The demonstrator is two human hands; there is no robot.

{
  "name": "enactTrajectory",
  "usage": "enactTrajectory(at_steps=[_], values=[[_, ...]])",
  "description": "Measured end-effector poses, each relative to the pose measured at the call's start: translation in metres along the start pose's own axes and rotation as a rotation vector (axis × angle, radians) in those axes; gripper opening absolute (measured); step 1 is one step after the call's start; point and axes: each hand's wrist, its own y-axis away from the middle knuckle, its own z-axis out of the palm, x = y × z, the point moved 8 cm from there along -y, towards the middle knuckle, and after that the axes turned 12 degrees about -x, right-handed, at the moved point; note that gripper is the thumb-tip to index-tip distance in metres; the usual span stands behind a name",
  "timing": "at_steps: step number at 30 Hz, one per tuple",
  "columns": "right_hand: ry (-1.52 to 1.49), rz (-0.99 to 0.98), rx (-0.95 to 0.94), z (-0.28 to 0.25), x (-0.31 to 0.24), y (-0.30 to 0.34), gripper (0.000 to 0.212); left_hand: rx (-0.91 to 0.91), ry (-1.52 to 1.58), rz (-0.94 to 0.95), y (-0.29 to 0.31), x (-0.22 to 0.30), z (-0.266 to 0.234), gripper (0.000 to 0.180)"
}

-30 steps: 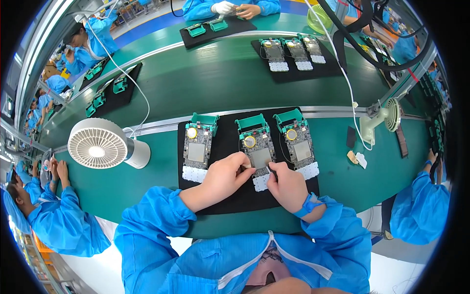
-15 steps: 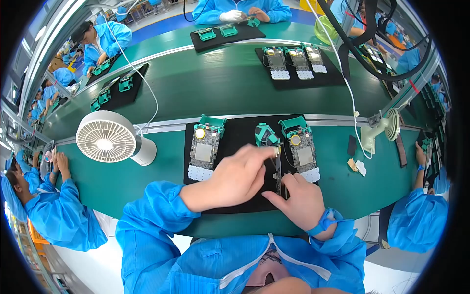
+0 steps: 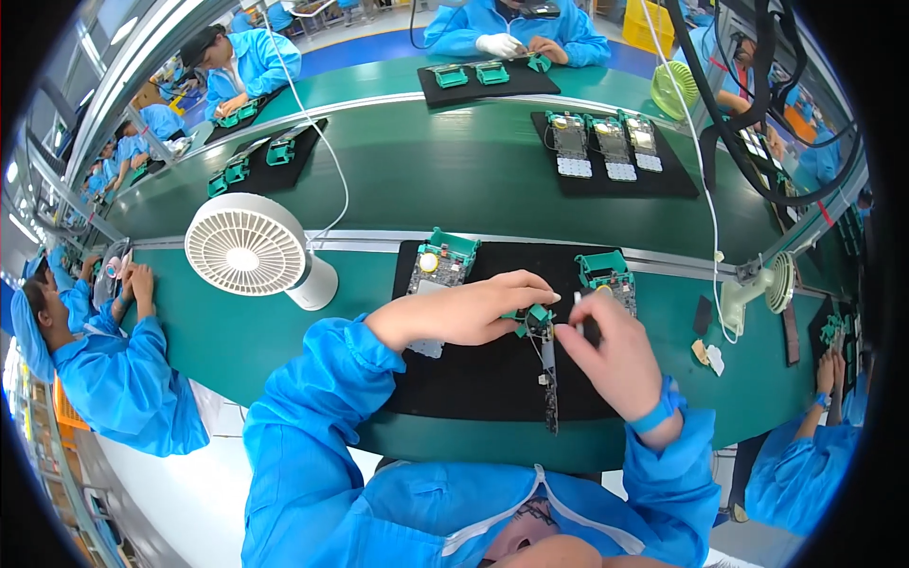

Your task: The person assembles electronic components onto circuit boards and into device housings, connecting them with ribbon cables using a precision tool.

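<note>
In the middle of the black mat (image 3: 473, 390), a circuit board (image 3: 549, 383) stands edge-on, its green plastic holder (image 3: 536, 320) at the far end. My left hand (image 3: 464, 310) reaches in from the left and grips that holder between thumb and fingers. My right hand (image 3: 617, 355), with a blue band at its wrist, is curled just right of the holder. Its thumb and forefinger are drawn together around something small, partly white and partly dark, too hidden to name. Flat boards with green holders lie either side: a left board (image 3: 431, 272), partly under my left hand, and a right board (image 3: 620, 282), partly behind my right hand.
A white fan (image 3: 248, 248) stands left of the mat, a small green fan (image 3: 778, 284) to the right. Scraps (image 3: 708, 356) lie near a hanging white cable. Beyond the metal rail, a black mat (image 3: 663, 180) carries several boards. Co-workers in blue sit around.
My left hand has settled onto the green holder. My right hand has moved from the board's near end up beside the holder, uncovering the board's near end. The whole view has shifted slightly.
</note>
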Motion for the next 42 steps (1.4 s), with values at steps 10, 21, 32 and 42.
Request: enactTrajectory(at_steps=[10,21,32,42], values=[[0.064,0.004,0.073,0.045,0.020,-0.011,0.030,0.022,0.053,-0.013,0.005,-0.002,0.007,0.045],[-0.042,-0.130,0.004,0.031,0.019,-0.011,0.012,0.299,-0.154,-0.052,0.008,0.002,0.010,0.038],[0.187,-0.291,-0.074,0.029,0.005,-0.002,0.021,0.362,-0.122,-0.087,0.005,-0.001,0.012,0.033],[0.109,-0.326,0.001,0.036,0.015,-0.002,0.016,0.358,-0.155,-0.057,0.010,0.004,0.012,0.036]])
